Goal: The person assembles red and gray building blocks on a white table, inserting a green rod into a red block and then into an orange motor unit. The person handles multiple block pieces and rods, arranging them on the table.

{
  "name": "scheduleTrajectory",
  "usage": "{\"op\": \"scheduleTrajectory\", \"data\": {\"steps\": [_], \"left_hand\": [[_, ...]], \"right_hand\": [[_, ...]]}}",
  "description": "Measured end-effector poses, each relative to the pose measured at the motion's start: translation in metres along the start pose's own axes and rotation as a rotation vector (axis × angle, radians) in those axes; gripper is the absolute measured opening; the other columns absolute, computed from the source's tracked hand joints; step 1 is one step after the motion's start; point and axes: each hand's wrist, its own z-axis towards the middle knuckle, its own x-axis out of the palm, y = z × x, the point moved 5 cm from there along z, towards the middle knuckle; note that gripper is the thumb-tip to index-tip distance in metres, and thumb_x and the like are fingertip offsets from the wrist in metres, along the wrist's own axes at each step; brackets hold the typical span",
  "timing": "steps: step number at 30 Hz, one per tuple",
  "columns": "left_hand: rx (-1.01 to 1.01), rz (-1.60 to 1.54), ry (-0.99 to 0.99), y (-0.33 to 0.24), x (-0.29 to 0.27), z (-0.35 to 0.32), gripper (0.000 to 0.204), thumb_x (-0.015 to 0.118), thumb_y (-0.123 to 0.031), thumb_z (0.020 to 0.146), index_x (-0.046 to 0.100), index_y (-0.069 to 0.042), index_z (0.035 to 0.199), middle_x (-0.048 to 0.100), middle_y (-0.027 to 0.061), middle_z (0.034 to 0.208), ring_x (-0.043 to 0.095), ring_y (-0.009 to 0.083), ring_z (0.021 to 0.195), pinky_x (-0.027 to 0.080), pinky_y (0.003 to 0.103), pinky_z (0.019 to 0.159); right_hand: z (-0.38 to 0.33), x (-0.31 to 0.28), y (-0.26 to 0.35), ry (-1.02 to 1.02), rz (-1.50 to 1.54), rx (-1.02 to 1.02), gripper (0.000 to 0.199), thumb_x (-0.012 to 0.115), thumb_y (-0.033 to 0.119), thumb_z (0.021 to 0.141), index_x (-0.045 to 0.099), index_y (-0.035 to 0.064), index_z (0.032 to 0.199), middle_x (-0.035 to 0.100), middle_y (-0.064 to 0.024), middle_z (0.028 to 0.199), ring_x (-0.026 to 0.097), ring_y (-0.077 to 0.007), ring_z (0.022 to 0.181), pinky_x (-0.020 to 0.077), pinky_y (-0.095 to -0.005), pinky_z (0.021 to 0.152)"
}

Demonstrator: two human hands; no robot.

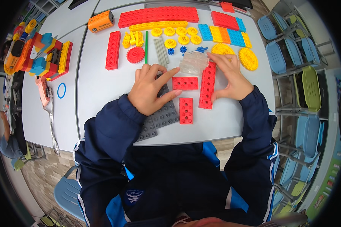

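My left hand [149,89] is spread over the dark grey studded plates [166,115], its index fingertip at the left edge of the clear blocks [193,63]. Its thumb reaches toward a short red brick [185,83] lying crosswise. My right hand [231,77] is also open, with fingertips at the right side of the clear blocks and the thumb against the right edge of a long red brick with holes [207,86]. Another short red brick [186,111] lies below the crosswise one. My left hand partly covers the grey plates.
Beyond my hands lie yellow wheels [183,40], a red gear [135,55], grey rods [161,51], a green rod [146,47], yellow gears [248,59] and long red beams [158,17]. A built brick model [45,56] stands at left. Stacked chairs [310,89] are at right.
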Motion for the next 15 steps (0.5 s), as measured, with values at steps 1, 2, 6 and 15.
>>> {"op": "scheduleTrajectory", "data": {"steps": [1, 2, 6, 15], "left_hand": [[0.026, 0.007, -0.009, -0.003, -0.003, 0.001, 0.063, 0.075, -0.041, 0.077, 0.058, -0.012, 0.13, 0.053, 0.0105, 0.11, 0.046, 0.0262, 0.097, 0.034, 0.04, 0.088], [0.051, 0.017, -0.019, -0.006, -0.007, 0.002, 0.067, 0.076, -0.046, 0.075, 0.057, -0.011, 0.13, 0.053, 0.0109, 0.11, 0.046, 0.0263, 0.097, 0.032, 0.042, 0.088], [0.176, 0.018, 0.061, -0.026, -0.015, 0.003, 0.086, 0.08, -0.056, 0.063, 0.054, -0.008, 0.13, 0.052, 0.0123, 0.121, 0.047, 0.0284, 0.107, 0.029, 0.047, 0.091], [0.225, 0.04, 0.13, -0.04, -0.01, -0.005, 0.09, 0.083, -0.053, 0.055, 0.054, -0.006, 0.127, 0.048, 0.0144, 0.131, 0.046, 0.0321, 0.114, 0.03, 0.05, 0.091]], "right_hand": [[-0.002, 0.0, 0.003, 0.007, 0.009, -0.014, 0.118, 0.087, 0.056, 0.052, 0.033, 0.0083, 0.145, 0.044, -0.0174, 0.137, 0.033, -0.0376, 0.124, 0.0245, -0.0463, 0.105], [-0.004, 0.001, 0.006, 0.014, 0.019, -0.03, 0.127, 0.087, 0.058, 0.047, 0.027, 0.0083, 0.148, 0.041, -0.0191, 0.139, 0.032, -0.0389, 0.124, 0.0216, -0.0481, 0.105], [-0.007, -0.003, 0.023, 0.043, 0.046, -0.022, 0.138, 0.089, 0.057, 0.045, 0.016, 0.0072, 0.151, 0.038, -0.0238, 0.14, 0.031, -0.0407, 0.125, 0.0177, -0.0498, 0.105], [-0.013, -0.01, 0.021, 0.028, 0.279, -0.113, 0.13, 0.091, 0.04, 0.047, 0.016, 0.0072, 0.147, 0.034, -0.0238, 0.141, 0.03, -0.0391, 0.132, 0.0178, -0.0487, 0.109]]}}
